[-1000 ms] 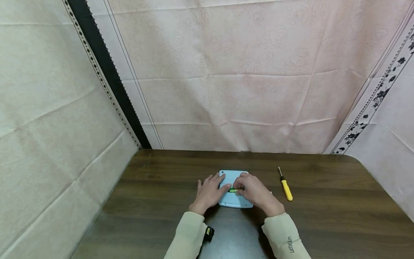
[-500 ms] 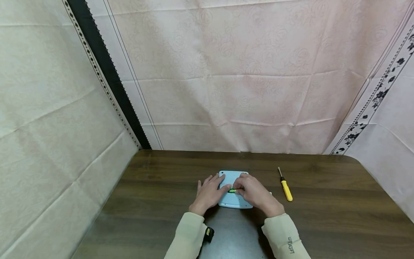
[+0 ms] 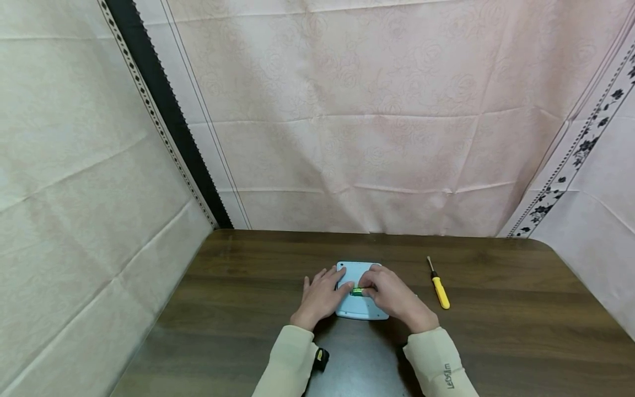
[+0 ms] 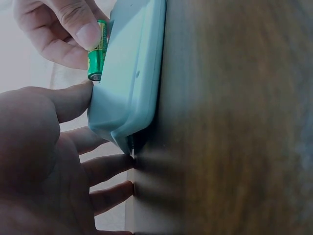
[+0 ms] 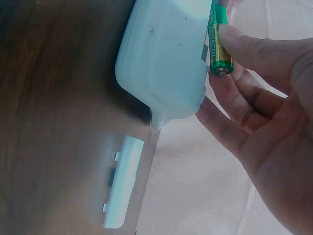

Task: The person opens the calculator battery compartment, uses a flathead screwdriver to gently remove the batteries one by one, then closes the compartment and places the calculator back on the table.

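My right hand [image 3: 393, 294] pinches the green cylindrical battery [image 5: 216, 45], probably light, stiff, slick; grip mid-barrel; my left hand [image 3: 319, 298] spreads at nine o'clock on the blue casing [image 3: 359, 310]

Looking forward and down from the head, wide over the table [image 3: 223, 342], right in close, tipped sideways at either wrist, sharing battery [image 4: 96, 69] and blue device [image 4: 128, 63].

Smooth plastic device [image 5: 165, 63], glossy battery [image 5: 219, 53], wood-grained tabletop [image 3: 238, 309]

creased pale backdrop [image 3: 377, 82] | black strip [image 3: 168, 113] left | floral border [image 3: 586, 144] right | wood-grain tabletop [image 3: 238, 281]
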A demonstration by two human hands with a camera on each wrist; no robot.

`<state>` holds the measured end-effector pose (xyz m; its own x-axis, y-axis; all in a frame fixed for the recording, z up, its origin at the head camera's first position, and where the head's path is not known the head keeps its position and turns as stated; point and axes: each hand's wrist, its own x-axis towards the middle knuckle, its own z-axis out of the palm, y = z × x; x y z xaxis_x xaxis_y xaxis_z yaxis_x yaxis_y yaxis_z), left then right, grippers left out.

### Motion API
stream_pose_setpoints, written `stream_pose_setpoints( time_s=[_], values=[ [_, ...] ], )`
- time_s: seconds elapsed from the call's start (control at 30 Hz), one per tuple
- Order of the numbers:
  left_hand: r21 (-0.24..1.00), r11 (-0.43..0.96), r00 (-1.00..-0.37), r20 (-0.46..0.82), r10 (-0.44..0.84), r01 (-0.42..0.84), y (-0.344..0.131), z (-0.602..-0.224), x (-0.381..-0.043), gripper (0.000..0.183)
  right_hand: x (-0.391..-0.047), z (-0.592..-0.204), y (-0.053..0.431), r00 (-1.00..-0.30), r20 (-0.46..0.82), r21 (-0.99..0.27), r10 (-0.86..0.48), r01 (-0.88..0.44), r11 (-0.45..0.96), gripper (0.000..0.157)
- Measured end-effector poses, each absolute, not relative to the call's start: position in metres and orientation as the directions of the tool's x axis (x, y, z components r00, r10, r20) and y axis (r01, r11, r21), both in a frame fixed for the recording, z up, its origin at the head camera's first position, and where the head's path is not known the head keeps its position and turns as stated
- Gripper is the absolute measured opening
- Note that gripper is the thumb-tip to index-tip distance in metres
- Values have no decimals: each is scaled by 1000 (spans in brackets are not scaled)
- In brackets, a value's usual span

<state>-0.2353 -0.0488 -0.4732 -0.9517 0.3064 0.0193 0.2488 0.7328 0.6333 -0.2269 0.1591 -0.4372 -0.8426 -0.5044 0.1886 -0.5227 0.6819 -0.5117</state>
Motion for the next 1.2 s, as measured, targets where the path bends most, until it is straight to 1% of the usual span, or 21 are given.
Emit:
stream_pose_setpoints(
  time_s=[0.27,0.8,1.2],
  values=[
    [634,733,-953,19,303,246,-49,-473,-235,59,-227,-433,164,-862,207,-528,-463,-497,688,13],
    [625,742,-954,15,301,243,-48,-475,-236,60,-233,-434,177,-911,212,-609,-353,-406,682,15],
    [626,746,-956,-2,292,227,-47,-473,-235,61,-241,-435,189,-929,225,-597,-295,-370,712,13]
  ],
)
